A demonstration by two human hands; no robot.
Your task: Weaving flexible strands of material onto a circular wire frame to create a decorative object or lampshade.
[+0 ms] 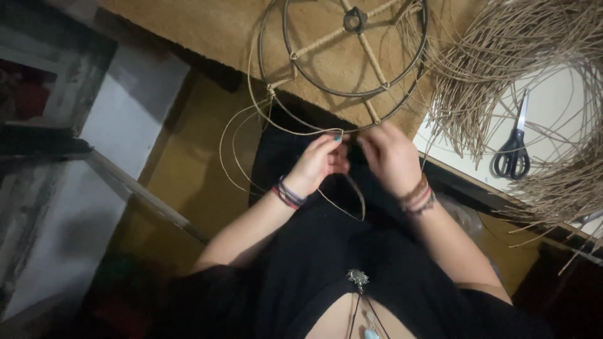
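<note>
1. I read this as a home craft corner rather than a proper workshop.
2. A round wire frame (352,56) lies on a tan mat (213,25), partly wrapped in cane.
3. A big loose bundle of rattan strands (534,107) spreads over a white surface (553,107) (black-handled scissors (514,150) rest among it).
4. I see dim, plain walls, with no machines in view.
</note>
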